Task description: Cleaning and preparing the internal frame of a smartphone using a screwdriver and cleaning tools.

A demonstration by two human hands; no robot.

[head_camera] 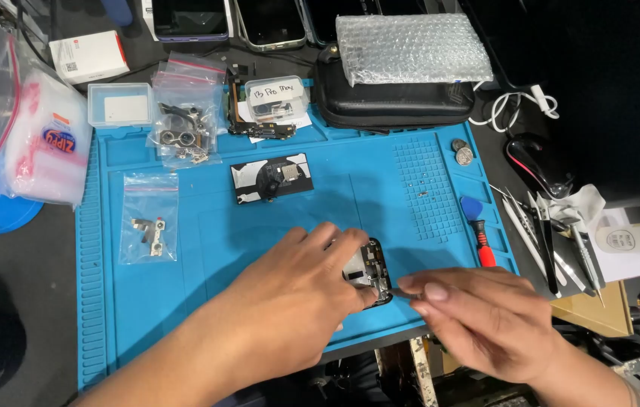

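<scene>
Left hand (301,290): laid palm down on the blue work mat (184,301), its fingers pressed onto the left part of a small opened electronic device (371,270); the grip is closed on the device from above, steadying it flat.
Right hand (482,316): brought in from the right, thumb and forefinger pinched together on a thin metal tool (397,292); the grip is clamped on that tool.
Thin metal tool: only a short tip is seen past the fingertips, and it is pointed at the lower edge of the device; whether it touches cannot be told.
Opened device: placed near the front edge of the mat, right of centre, between the two hands, with dark inner parts and a pale plate exposed.
Dark flat part (271,179): laid farther back on the mat, well apart from the hands.
Small bags (150,218): two clear zip bags with metal pieces are laid on the left side of the mat.
Clear box (277,96): set at the back edge of the mat, beside a black zip case (395,102) topped with bubble wrap (410,47).
Red-handled screwdriver (483,245): laid at the right edge of the mat, near a blue pick (471,207).
Tweezers (553,249): several are spread on the surface just right of the mat.
</scene>
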